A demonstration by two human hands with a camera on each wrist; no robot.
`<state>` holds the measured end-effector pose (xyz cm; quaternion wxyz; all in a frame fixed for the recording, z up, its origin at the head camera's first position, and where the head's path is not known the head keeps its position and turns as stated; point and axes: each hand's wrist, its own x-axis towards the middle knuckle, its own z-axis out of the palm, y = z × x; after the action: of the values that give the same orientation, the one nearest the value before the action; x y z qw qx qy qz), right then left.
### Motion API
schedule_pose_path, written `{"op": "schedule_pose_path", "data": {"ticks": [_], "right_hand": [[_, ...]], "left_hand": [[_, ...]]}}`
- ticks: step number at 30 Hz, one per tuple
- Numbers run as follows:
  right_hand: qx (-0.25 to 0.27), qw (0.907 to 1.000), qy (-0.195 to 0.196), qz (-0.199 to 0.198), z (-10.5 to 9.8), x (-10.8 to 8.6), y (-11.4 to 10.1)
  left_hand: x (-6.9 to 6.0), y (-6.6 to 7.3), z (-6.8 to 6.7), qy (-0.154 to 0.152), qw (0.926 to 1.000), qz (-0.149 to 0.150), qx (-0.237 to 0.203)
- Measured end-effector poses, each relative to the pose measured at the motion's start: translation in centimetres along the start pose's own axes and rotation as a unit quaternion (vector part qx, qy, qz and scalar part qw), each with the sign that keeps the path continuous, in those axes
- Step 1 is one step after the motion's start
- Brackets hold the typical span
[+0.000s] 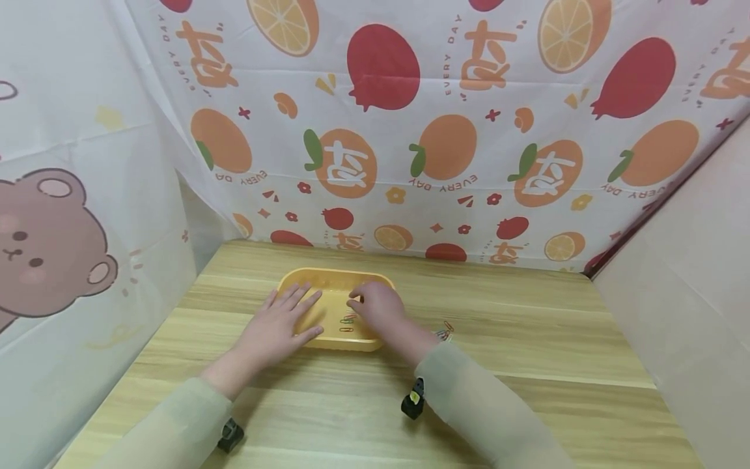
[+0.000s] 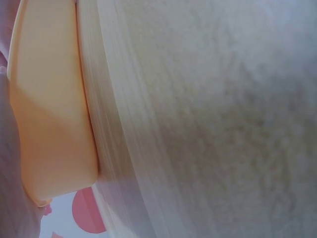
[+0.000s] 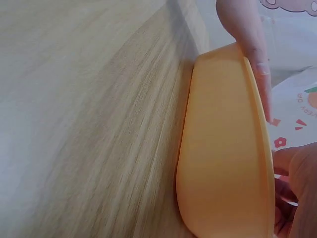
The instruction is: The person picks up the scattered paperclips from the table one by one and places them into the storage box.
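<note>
A yellow plastic tray (image 1: 328,343) sits on the wooden table. Several small paper clips (image 1: 347,329), some red and one green, lie on its floor toward the right. My left hand (image 1: 275,329) rests over the tray's left end with fingers spread. My right hand (image 1: 381,309) is above the tray's right end, thumb and forefinger bent toward each other over the paper clips; whether a clip is between the fingertips is too small to tell. In the right wrist view, curled fingers (image 3: 287,198) show beyond the tray's wall (image 3: 223,139).
More paper clips (image 1: 443,332) lie in a small heap on the table right of the tray, partly behind my right forearm. A fruit-print curtain (image 1: 387,150) hangs along the table's back edge. A bear-print sheet (image 1: 58,260) hangs at left, a pale panel (image 1: 680,286) at right.
</note>
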<state>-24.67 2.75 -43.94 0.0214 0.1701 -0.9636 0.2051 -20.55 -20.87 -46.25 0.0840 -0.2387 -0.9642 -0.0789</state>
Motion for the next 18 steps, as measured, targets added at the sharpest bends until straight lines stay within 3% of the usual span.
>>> {"op": "schedule_pose_path", "data": {"ticks": [9, 18], "right_hand": [[0.039, 0.9970, 0.063, -0.024, -1.7, -2.0, 1.7], [0.070, 0.9947, 0.071, 0.024, -2.6, -4.1, 4.6]], "left_hand": [[0.2, -0.1, 0.1, -0.007, 1.0000, -0.004, 0.000], [0.1, -0.2, 0.1, -0.015, 0.9998, -0.008, -0.007]]}}
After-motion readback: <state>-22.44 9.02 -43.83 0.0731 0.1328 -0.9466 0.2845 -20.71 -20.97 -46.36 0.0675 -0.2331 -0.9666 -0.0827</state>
